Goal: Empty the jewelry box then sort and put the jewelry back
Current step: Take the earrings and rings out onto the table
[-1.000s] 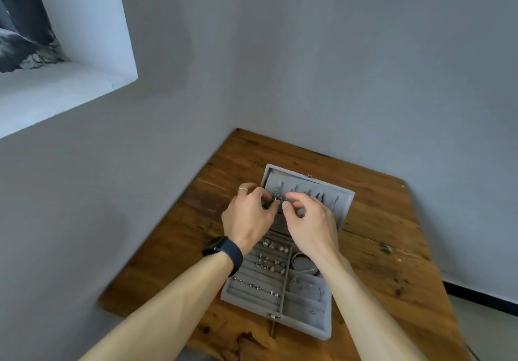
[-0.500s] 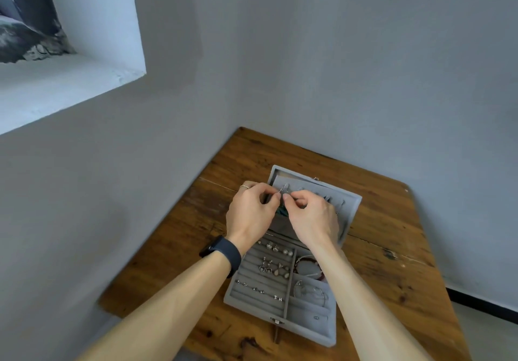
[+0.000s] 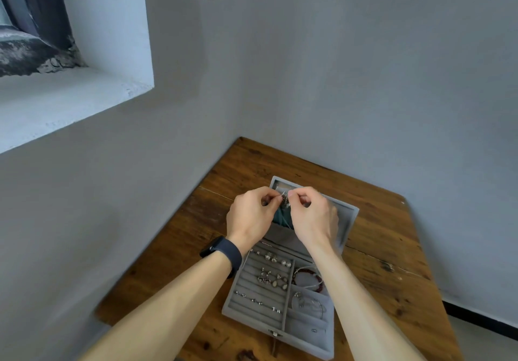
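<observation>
Pinching: our left hand (image 3: pixel 249 217) and right hand (image 3: pixel 314 217) both nip one small silvery piece (image 3: pixel 285 202).
Jewelry box (image 3: pixel 347 220): grey felt, ridged slots.

A brown wooden table (image 3: pixel 378 248) fills the lower middle and lower right of the frame, its far corner set where two grey walls (image 3: pixel 336 94) meet. Its planks are worn, with dark knots, streaks and a crack across the right side. One thing lies directly on it: an open grey jewelry box (image 3: pixel 252 316), low in the centre of the frame. The base lies flat, with a small metal clasp (image 3: pixel 273 332) on its front wall. The lid (image 3: pixel 346 220) is swung back toward the far corner.
</observation>
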The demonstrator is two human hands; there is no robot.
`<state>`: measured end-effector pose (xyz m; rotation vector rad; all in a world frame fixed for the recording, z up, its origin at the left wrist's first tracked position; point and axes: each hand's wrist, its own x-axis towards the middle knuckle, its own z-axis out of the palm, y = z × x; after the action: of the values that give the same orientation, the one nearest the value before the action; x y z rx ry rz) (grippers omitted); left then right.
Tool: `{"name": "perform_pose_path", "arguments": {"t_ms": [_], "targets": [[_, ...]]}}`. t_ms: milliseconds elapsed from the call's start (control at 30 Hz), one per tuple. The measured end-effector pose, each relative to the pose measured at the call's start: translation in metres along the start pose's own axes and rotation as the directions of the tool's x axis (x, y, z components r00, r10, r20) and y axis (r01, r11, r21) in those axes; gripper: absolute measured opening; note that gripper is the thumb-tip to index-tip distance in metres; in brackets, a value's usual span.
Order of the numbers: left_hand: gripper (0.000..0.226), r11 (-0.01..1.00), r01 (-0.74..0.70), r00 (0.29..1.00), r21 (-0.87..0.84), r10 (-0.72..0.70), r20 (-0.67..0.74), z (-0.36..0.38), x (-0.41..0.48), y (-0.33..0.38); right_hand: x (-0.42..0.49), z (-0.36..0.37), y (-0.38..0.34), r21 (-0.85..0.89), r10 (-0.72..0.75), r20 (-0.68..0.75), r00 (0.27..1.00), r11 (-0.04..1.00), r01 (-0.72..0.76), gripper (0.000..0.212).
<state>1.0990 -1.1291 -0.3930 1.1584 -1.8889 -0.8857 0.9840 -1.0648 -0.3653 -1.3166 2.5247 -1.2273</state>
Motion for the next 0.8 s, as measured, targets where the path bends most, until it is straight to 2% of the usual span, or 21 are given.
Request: {"name": "perform_pose_path", "arguments": {"t_ms": [67, 167, 333, 600, 800], "targets": [[0.014, 0.999, -0.005, 1.000, -0.039, 0.005, -0.008, -0.001, 0.002, 0.003, 0.003, -0.004, -0.003, 0.036, -0.016, -0.013, 1.000, 0.999, 0.017, 0.015], [0.010, 0.983, -0.006, 1.000, -0.185, 0.007, 0.008, -0.006, 0.004, 0.006, 0.005, -0.015, -0.004, 0.160, -0.007, -0.014, 1.000, 0.987, 0.009, 0.011], [0.016, 0.899, 0.119, 0.990, -0.422, -0.077, 0.115, -0.020, -0.001, 0.015, -0.003, -0.035, 0.000, 0.394, 0.020, 0.024, 1.000, 0.919, -0.028, 0.009], [0.016, 0.807, 0.302, 0.937, -0.507, -0.153, 0.314, -0.053, -0.031, 0.040, -0.036, -0.068, -0.003, 0.533, 0.041, 0.119, 0.992, 0.840, -0.099, 0.010], [0.022, 0.797, 0.317, 0.922, -0.514, -0.132, 0.365, -0.077, -0.060, 0.045, -0.062, -0.083, -0.001, 0.565, 0.045, 0.192, 0.980, 0.812, -0.147, 0.010]]}}
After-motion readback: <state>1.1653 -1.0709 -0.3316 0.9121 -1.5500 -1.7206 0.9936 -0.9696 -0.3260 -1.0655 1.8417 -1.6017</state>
